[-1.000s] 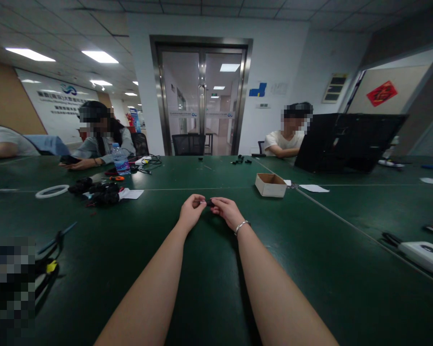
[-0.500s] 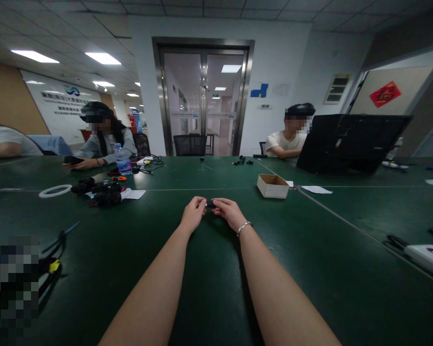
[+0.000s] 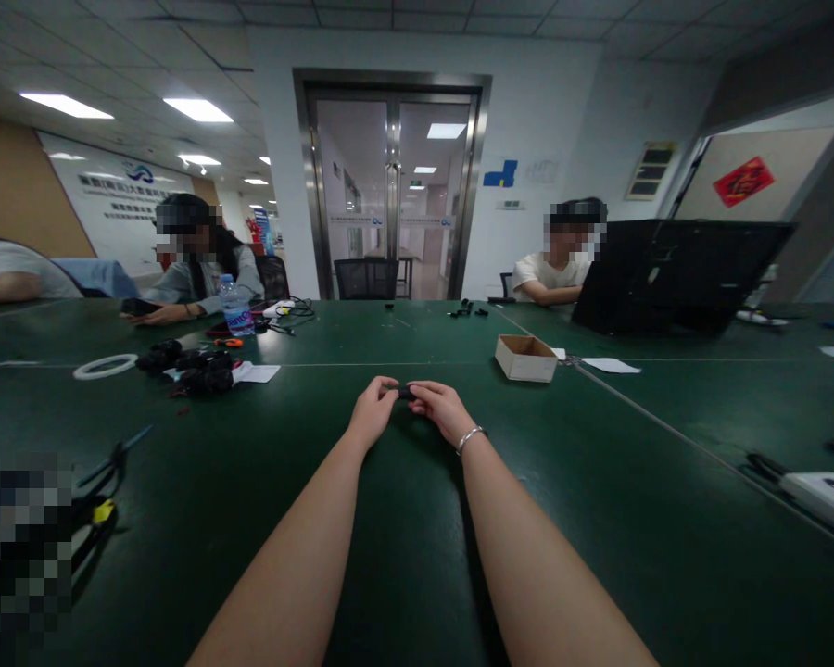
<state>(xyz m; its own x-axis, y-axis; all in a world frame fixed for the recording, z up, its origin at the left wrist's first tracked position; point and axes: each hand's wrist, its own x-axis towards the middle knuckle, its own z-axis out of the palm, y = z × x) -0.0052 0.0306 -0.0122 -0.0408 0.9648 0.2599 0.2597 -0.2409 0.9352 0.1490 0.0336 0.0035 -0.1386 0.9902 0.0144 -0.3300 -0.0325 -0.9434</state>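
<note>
Between my hands is a small black object (image 3: 406,393), short and roughly bar-shaped; its kind is too small to make out. My left hand (image 3: 373,409) pinches its left end between thumb and fingers. Its right end is gripped by the fingers of my right hand (image 3: 442,409), with a silver bracelet (image 3: 471,440) on that wrist. Both hands are just over the green table (image 3: 417,519), and fingertips cover parts of the object.
An open cardboard box (image 3: 526,359) stands right of my hands. To the left lie bundled black cables (image 3: 201,369), a white ring (image 3: 106,367) and a water bottle (image 3: 236,308). Two co-workers sit across the table, one behind a large black monitor (image 3: 681,278). A white device (image 3: 824,500) lies far right.
The fingers of my left hand have shifted slightly on the black object, and its silvery left end no longer shows. Otherwise both hands keep their place.
</note>
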